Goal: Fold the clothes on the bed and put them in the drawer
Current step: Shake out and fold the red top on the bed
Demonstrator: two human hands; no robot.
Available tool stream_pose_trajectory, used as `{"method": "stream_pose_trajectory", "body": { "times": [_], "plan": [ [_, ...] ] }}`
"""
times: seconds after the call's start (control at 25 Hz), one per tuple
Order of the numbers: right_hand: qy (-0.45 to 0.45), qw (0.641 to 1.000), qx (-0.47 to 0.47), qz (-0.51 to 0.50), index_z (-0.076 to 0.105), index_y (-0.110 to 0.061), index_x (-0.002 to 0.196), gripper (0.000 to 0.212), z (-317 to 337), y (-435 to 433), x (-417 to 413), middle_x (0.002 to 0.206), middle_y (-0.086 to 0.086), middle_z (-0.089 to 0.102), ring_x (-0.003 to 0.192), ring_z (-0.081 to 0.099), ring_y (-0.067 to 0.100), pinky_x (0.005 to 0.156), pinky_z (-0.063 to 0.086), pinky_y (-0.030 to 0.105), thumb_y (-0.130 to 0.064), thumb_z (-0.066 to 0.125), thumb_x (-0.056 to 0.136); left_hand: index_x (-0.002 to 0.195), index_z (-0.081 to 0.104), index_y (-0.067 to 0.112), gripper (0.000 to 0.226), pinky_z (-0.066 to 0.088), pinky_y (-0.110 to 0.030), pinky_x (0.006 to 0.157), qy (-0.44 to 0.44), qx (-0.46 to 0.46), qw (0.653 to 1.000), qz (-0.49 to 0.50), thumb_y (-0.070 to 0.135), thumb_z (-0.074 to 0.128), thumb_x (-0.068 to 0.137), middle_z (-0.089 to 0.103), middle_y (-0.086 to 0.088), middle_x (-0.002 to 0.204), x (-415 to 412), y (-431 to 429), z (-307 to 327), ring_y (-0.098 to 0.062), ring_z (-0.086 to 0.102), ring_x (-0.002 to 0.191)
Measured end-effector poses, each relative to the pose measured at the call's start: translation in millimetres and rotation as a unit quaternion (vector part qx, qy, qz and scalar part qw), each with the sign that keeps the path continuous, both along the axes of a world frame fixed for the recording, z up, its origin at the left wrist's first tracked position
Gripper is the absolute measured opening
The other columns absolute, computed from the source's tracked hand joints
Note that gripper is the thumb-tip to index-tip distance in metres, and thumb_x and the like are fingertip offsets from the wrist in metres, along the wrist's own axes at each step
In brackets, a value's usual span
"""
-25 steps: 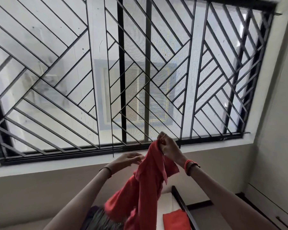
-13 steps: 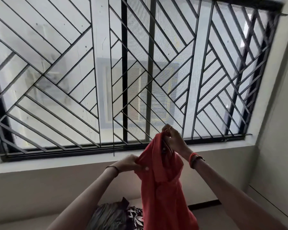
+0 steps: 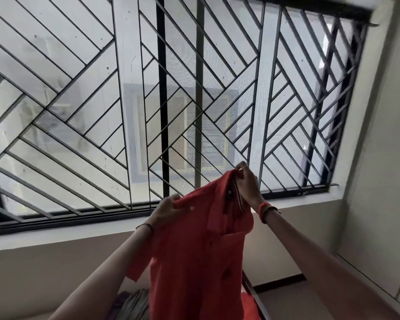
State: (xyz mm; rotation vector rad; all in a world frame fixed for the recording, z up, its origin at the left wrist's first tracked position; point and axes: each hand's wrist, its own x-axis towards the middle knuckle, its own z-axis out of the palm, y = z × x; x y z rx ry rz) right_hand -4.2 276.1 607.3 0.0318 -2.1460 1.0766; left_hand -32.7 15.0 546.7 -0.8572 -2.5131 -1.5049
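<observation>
Inspector: Location of the shirt (image 3: 194,250)?
Assessor: You hold it up at lower centre of the frame, before the grille (image 3: 162,88); it hangs past the bottom edge.
Inspector: Your hands?
Assessor: Your right hand (image 3: 247,183) pinches the collar at the top. Your left hand (image 3: 169,209) grips the shoulder edge, lower left. Grey clothes (image 3: 132,303) lie bottom left of it.
</observation>
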Motion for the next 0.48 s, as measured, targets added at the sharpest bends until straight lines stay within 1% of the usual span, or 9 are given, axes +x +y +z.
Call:
{"method": "stream_pose_trajectory", "body": {
  "times": [0.08,0.12,0.2,0.24,0.28,0.32,0.4,0.44,0.48],
  "plan": [
    [-0.026,1.000,-0.008,-0.011,0.051,-0.022,0.089,0.007,5,-8,-3,0.078,-0.002,0.060,0.077,0.057,0.022,0.068,0.043,0.033,-0.019,0.056,0.087,0.086,0.058,0.023,0.056,0.049,-0.021,0.058,0.013,0.075,0.996,0.044,0.063,0.081,0.053,0.062,0.004,0.075,-3,4,13,0.001,0.056,0.064],
    [-0.034,0.999,-0.013,-0.008,0.049,-0.025,0.086,0.009,9,-13,-3,0.078,-0.003,0.059,0.078,0.059,0.023,0.070,0.045,0.035,-0.020,0.056,0.086,0.096,0.060,0.025,0.064,0.053,-0.025,0.066,0.015,0.089,0.994,0.055,0.066,0.080,0.051,0.065,0.003,0.085,-4,6,20,-0.004,0.061,0.074],
    [-0.035,0.999,-0.010,0.007,0.046,-0.027,0.084,0.015,16,-28,-8,0.075,-0.004,0.058,0.076,0.058,0.022,0.070,0.045,0.034,-0.017,0.057,0.085,0.117,0.055,0.028,0.065,0.052,-0.025,0.081,0.008,0.069,0.996,0.056,0.050,0.082,0.062,0.065,0.005,0.099,-4,11,34,-0.007,0.062,0.089],
    [-0.026,0.999,-0.005,0.025,0.046,-0.028,0.084,0.019,20,-36,-11,0.071,-0.007,0.056,0.073,0.056,0.019,0.068,0.043,0.032,-0.014,0.058,0.084,0.122,0.050,0.028,0.066,0.050,-0.023,0.083,-0.008,0.051,0.998,0.035,0.042,0.083,0.066,0.064,0.007,0.101,-2,16,41,-0.005,0.061,0.092],
    [-0.019,0.998,-0.002,0.054,0.046,-0.029,0.086,0.023,24,-47,-12,0.067,-0.009,0.053,0.068,0.054,0.016,0.065,0.042,0.029,-0.010,0.059,0.082,0.122,0.049,0.028,0.066,0.050,-0.023,0.083,-0.027,0.044,0.999,0.003,0.037,0.084,0.067,0.066,0.008,0.100,-1,23,46,-0.004,0.062,0.091],
    [-0.015,0.996,-0.004,0.083,0.046,-0.028,0.087,0.026,27,-57,-15,0.064,-0.012,0.050,0.063,0.050,0.011,0.062,0.040,0.025,-0.006,0.059,0.081,0.118,0.054,0.023,0.063,0.050,-0.022,0.081,-0.032,0.040,0.998,-0.026,0.035,0.085,0.065,0.068,0.008,0.096,-2,30,48,-0.001,0.063,0.086],
    [-0.024,0.993,-0.015,0.118,0.046,-0.025,0.079,0.025,34,-75,-19,0.063,-0.011,0.049,0.056,0.045,0.006,0.054,0.037,0.022,-0.005,0.060,0.081,0.099,0.063,0.017,0.036,0.048,-0.020,0.072,-0.003,0.025,0.999,-0.038,0.023,0.083,0.070,0.067,0.007,0.083,-4,40,49,0.008,0.058,0.072],
    [-0.031,0.991,-0.031,0.130,0.046,-0.024,0.075,0.024,36,-80,-19,0.063,-0.006,0.051,0.055,0.045,0.007,0.052,0.036,0.022,-0.007,0.061,0.082,0.093,0.064,0.015,0.024,0.047,-0.021,0.070,0.012,0.028,0.999,-0.031,0.017,0.080,0.075,0.065,0.005,0.080,-5,42,49,0.009,0.054,0.067],
    [-0.042,0.985,-0.062,0.153,0.046,-0.024,0.074,0.025,37,-81,-17,0.064,-0.002,0.053,0.053,0.046,0.008,0.050,0.038,0.021,-0.008,0.062,0.084,0.092,0.065,0.012,0.020,0.046,-0.024,0.071,0.013,0.038,0.999,-0.017,0.016,0.078,0.077,0.065,0.003,0.080,-8,41,49,0.007,0.054,0.068]
  ]
}}
